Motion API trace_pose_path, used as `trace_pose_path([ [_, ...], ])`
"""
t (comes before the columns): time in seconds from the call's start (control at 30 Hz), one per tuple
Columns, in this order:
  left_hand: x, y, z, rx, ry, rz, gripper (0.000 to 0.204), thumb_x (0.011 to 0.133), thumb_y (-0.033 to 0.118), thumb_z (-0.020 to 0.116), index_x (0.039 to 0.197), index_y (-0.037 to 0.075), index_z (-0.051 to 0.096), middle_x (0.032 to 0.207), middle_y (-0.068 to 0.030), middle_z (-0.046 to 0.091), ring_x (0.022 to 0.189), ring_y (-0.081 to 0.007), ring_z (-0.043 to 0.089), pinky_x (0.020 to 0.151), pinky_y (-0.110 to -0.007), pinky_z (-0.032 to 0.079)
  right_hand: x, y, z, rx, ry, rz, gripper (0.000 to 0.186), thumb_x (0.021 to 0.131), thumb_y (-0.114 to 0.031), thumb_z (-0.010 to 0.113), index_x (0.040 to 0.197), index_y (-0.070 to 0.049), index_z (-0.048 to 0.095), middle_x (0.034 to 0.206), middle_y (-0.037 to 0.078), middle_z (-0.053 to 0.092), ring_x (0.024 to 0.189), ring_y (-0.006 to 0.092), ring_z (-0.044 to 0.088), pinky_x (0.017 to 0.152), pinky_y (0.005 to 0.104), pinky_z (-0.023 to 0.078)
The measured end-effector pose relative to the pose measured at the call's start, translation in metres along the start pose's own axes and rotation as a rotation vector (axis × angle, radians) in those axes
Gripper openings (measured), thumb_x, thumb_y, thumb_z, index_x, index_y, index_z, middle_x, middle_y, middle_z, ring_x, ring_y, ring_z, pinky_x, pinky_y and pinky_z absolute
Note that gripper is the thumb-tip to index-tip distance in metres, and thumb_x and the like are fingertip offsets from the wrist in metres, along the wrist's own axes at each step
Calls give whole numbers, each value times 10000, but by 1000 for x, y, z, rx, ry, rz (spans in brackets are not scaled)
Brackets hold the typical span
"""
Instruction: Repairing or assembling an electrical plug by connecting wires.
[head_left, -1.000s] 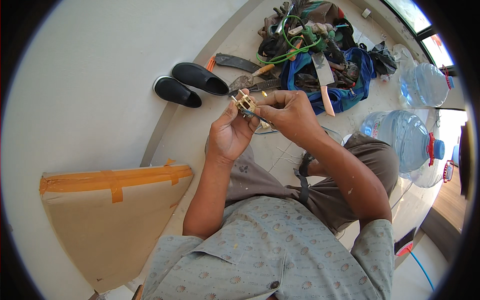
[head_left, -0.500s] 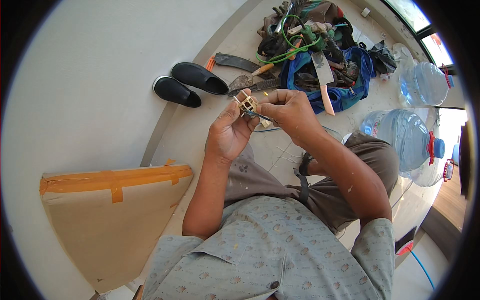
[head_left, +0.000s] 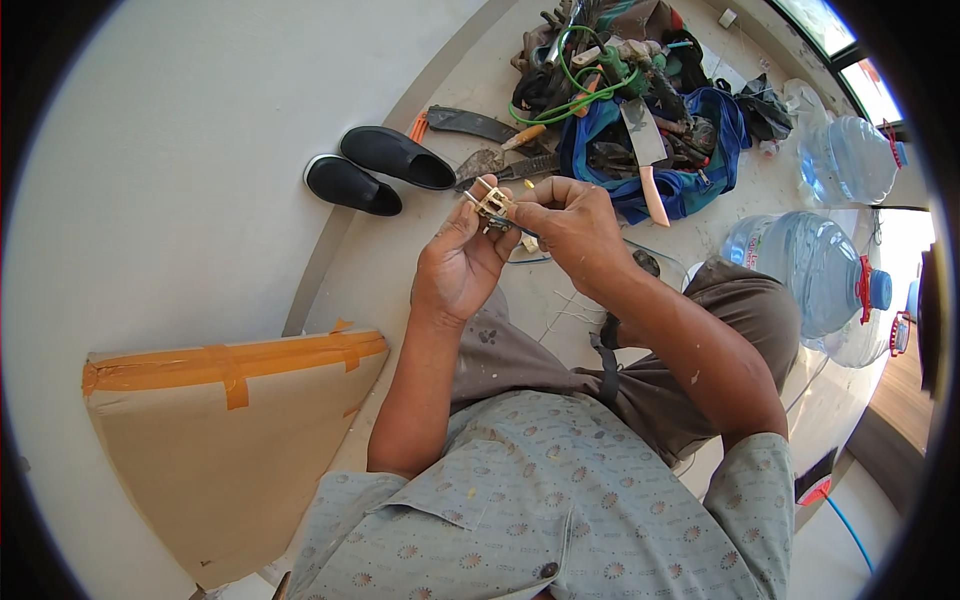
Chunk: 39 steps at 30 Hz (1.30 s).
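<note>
In front of my chest, my left hand [head_left: 455, 255] is closed round the inner part of an electrical plug [head_left: 493, 203], cream coloured with two metal pins pointing up and to the left. Thumb and fingers of my right hand [head_left: 575, 225] are pinched together at the plug's right side, on a dark blue wire [head_left: 524, 231] that runs up to it. The wire's end at the plug is hidden by my fingertips. A small yellow tip [head_left: 529, 185] shows just above the right fingers; what it belongs to cannot be made out.
Ahead lies a blue tool bag [head_left: 735, 130] heaped with tools, a cleaver [head_left: 645, 135] on top. Black shoes [head_left: 400, 158] stand beside the wall, near a saw blade [head_left: 470, 122]. Large water bottles [head_left: 800, 265] are at right, a taped cardboard panel [head_left: 240, 450] at left. White wire scraps [head_left: 570, 308] lie below.
My right hand has turned slightly and shifted a little, its fingertips still at the plug. The left hand keeps its hold, almost unmoved.
</note>
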<state>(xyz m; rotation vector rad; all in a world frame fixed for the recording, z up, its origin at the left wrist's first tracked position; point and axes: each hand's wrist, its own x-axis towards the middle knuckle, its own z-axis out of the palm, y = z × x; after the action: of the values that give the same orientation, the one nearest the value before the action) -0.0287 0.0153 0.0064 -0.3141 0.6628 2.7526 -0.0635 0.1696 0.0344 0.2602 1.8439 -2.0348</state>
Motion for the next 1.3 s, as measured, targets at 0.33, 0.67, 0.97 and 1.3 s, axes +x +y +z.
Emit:
trace_pose_path([
  [0.33, -1, -1, 6, 90, 5, 9, 385, 985, 146, 488, 1346, 23, 434, 1213, -116, 565, 1115, -190, 561, 980, -328, 474, 1, 3, 3, -75, 8, -75, 176, 795, -125, 709, 820, 48, 685, 695, 55, 648, 585, 68, 531, 499, 254, 419],
  [0.67, 4, -3, 0, 182, 210, 37, 389, 947, 76, 559, 1310, -5, 444, 1129, -84, 612, 988, -122, 610, 905, -263, 506, -1, -9, -7, -261, -143, -81, 186, 837, -113, 632, 934, 16, 724, 689, 65, 644, 584, 75, 552, 519, 252, 452],
  [0.97, 6, 18, 0, 49, 83, -69, 306, 922, 16, 567, 1214, -53, 510, 1160, -150, 600, 1094, -202, 593, 941, -258, 519, 1, -29, -16, -133, -153, -140, 183, 885, -15, 558, 1044, 32, 636, 832, 88, 665, 653, 89, 597, 620, 237, 496],
  [1.3, 2, 9, 1, 48, 130, -126, 326, 936, 34, 558, 1216, -116, 486, 1189, -188, 581, 1127, -226, 584, 976, -250, 512, 16, -37, -30, -449, -29, -292, 183, 834, -111, 673, 952, 27, 690, 712, 40, 640, 647, 76, 557, 599, 243, 454],
])
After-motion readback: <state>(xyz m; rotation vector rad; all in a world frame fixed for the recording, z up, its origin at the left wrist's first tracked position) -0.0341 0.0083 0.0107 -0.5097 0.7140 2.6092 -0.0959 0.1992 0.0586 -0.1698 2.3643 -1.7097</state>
